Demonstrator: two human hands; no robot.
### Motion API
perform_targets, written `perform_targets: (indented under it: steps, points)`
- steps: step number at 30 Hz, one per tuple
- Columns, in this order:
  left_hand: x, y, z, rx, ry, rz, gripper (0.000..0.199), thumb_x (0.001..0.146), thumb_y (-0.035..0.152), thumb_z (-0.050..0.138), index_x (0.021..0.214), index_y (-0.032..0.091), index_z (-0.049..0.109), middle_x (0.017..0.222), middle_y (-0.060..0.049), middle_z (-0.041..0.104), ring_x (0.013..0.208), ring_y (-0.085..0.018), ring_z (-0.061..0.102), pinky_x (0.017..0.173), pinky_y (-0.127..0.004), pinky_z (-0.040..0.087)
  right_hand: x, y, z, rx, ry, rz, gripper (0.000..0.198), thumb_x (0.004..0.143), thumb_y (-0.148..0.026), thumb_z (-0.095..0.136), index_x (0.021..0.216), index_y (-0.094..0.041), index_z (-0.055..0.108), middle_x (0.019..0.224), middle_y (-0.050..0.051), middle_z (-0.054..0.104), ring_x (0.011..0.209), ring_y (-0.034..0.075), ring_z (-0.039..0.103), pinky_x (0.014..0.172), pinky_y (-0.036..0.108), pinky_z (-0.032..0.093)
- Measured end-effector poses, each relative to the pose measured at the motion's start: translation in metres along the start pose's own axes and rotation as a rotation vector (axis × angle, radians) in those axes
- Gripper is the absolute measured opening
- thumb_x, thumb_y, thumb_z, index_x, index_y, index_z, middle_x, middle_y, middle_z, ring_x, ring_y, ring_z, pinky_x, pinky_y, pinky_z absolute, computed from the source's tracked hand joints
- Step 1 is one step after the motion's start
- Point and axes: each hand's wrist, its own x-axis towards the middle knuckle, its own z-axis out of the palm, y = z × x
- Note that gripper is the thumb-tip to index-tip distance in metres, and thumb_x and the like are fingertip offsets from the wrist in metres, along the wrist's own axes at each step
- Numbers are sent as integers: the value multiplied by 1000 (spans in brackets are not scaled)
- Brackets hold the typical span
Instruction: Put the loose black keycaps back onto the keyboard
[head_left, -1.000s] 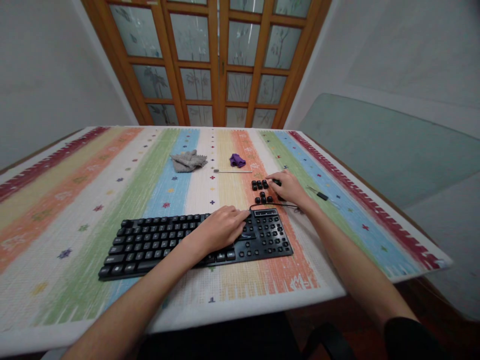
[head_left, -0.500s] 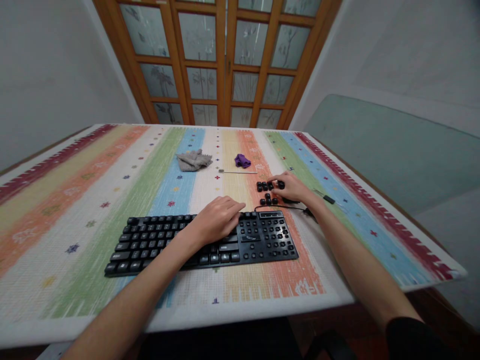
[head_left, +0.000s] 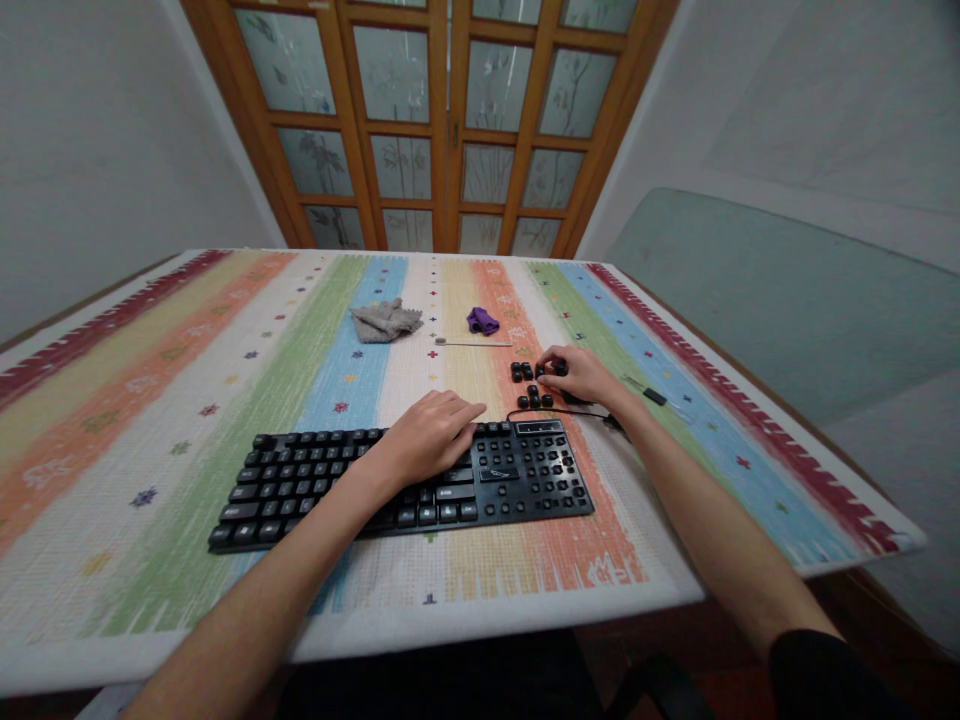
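Note:
A black keyboard (head_left: 495, 490) lies across the table; its right-hand section is bare of keycaps, showing the switches. My left hand (head_left: 431, 435) rests over the middle of the keyboard, index finger stretched to the right and the other fingers partly hidden. Behind the keyboard, loose black keycaps (head_left: 534, 400) sit in small groups on the cloth. My right hand (head_left: 574, 372) is at the far group, thumb and index finger pinched around a keycap (head_left: 541, 370). More dark keycaps are partly hidden under that hand.
A grey cloth (head_left: 386, 320), a purple cloth (head_left: 482, 321) and a thin brush (head_left: 472, 343) lie farther back. A small black-handled tool (head_left: 654, 396) lies right of my right hand. The keyboard's cable (head_left: 585, 411) runs under my right wrist.
My right hand's thumb and index finger have drawn together around a keycap at the far group. My left hand stays on the keyboard. The view has shifted very slightly.

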Motion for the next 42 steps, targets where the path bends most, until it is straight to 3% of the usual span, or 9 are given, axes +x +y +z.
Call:
perform_targets:
  steps: [6, 11, 19, 26, 34, 42]
  points:
    - [0, 0, -1, 0, 25, 3, 24, 98, 19, 45, 116, 15, 60, 97, -9, 70, 88, -22, 61, 79, -38, 49, -6, -7, -10, 48, 60, 9, 21, 76, -35, 70, 90, -19, 68, 82, 5, 71, 72, 19, 61, 66, 29, 45]
    - [0, 5, -2, -12, 37, 0, 25, 98, 19, 44, 116, 13, 61, 96, -10, 70, 88, -22, 61, 79, -38, 49, -28, -43, -20, 199, 87, -88, 25, 79, -39, 72, 94, -19, 68, 82, 4, 71, 65, 16, 59, 63, 29, 46]
    - [1, 17, 2, -90, -1, 5, 24, 96, 20, 49, 115, 14, 62, 100, -8, 71, 92, -22, 60, 82, -38, 49, -74, -92, -7, 360, -35, -292, 22, 85, -32, 71, 103, -21, 65, 101, 5, 73, 91, 19, 67, 81, 34, 53]
    - [2, 23, 10, -150, -6, -4, 20, 95, 22, 53, 109, 15, 66, 99, -8, 69, 94, -22, 59, 83, -38, 50, -84, -96, 6, 340, 21, -391, 22, 84, -25, 72, 105, -23, 66, 99, 6, 71, 98, 22, 63, 85, 40, 54]
    - [5, 25, 16, -194, -29, -3, 27, 96, 21, 52, 120, 18, 64, 105, -9, 66, 99, -22, 57, 88, -41, 51, -85, -100, 6, 296, 30, -464, 13, 88, -27, 68, 100, -24, 73, 103, 7, 73, 102, 25, 61, 88, 46, 54]
    - [8, 25, 20, -190, -16, 1, 18, 95, 20, 55, 106, 17, 69, 108, -9, 65, 102, -22, 56, 90, -41, 51, -87, -99, 3, 229, 42, -473, 13, 91, -29, 64, 96, -23, 75, 108, 9, 69, 101, 25, 61, 89, 47, 53]
